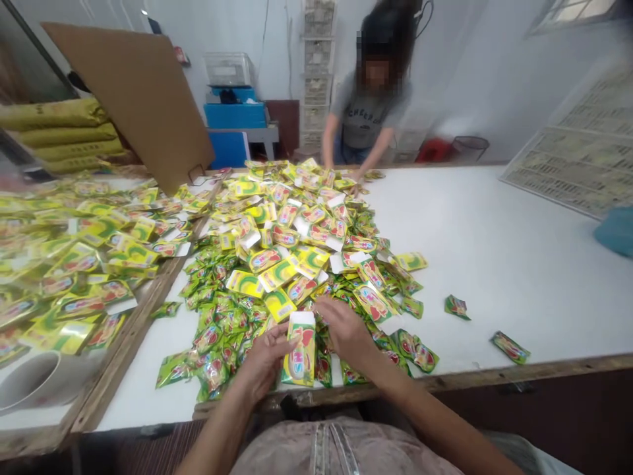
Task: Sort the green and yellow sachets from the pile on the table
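Observation:
My left hand (266,356) grips a small yellow and green carton (299,349) near the table's front edge. The carton stands roughly upright, its white top flap raised. Just right of the carton's top, my right hand (346,328) is closed with fingertips pressed together; what they hold, if anything, is hidden. Around both hands lie green foil sachets (212,369) with red fruit prints. Beyond them rises a heap of yellow cartons (279,270), several with white flaps sticking out.
Across the table a person (370,99) reaches into the heap's far side. More cartons (79,264) cover the left table, where a white cup-like container (44,382) lies tipped. Loose sachets (510,347) lie right. A cardboard sheet (133,99) leans at back left; a white lattice panel (578,145) leans right.

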Available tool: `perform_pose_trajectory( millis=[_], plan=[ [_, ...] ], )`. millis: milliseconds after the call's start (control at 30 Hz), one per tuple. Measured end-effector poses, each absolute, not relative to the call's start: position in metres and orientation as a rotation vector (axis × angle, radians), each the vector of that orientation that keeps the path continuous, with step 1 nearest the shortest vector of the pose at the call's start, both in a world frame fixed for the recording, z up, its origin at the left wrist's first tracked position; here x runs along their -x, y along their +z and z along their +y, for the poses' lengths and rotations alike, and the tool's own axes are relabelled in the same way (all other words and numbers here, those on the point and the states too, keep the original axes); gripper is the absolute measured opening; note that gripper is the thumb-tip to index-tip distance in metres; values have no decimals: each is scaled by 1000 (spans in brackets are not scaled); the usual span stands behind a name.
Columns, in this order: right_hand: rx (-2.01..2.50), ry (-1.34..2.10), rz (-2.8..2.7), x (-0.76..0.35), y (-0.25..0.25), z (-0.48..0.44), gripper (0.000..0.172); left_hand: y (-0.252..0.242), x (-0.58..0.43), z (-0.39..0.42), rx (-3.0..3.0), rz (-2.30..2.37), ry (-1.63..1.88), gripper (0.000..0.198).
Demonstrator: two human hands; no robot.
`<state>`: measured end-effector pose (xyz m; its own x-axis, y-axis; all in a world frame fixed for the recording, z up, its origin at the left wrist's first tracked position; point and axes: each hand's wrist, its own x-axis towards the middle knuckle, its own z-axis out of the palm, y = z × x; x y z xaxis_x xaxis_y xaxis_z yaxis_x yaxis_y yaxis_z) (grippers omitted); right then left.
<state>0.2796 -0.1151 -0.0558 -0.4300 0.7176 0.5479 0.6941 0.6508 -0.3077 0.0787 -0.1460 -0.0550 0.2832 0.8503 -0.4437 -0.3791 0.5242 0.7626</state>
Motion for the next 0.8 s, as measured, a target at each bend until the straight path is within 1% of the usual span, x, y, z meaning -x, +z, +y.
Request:
perform_pose_trajectory(
  millis=[67, 133, 233, 300, 367, 433, 500, 567, 800],
  plan=[
    [1414, 116, -1995, -279, -60, -94, 34, -62, -83, -144, -640, 1022, 936, 43],
    [1612, 196, -1965, -280, -65, -76, 31, -67, -82, -141, -692, 1105, 983, 41],
    [1572, 332, -1966, -280, -70, -67, 22, -72, -75, -140, -797, 1185, 1037, 39],
    [1524, 441, -1780, -279, -69, -73, 22, -75, -71, -141, -904, 1256, 1067, 37],
    [1490, 627, -1553, -277, -65, -84, 26, -77, -69, -142, -1005, 1305, 1068, 34],
    [1420, 832, -1444, -273, -59, -94, 26, -78, -71, -143, -1045, 1274, 1036, 31],
    [1333, 940, -1530, -268, -52, -101, 23, -77, -74, -144, -1015, 1184, 1012, 33],
    [1284, 975, -1703, -264, -47, -105, 19, -76, -77, -145, -964, 1123, 1009, 36],
    [1275, 1202, -2019, -273, -34, -95, 12, -82, -77, -149, -962, 1167, 981, 33]
  ],
)
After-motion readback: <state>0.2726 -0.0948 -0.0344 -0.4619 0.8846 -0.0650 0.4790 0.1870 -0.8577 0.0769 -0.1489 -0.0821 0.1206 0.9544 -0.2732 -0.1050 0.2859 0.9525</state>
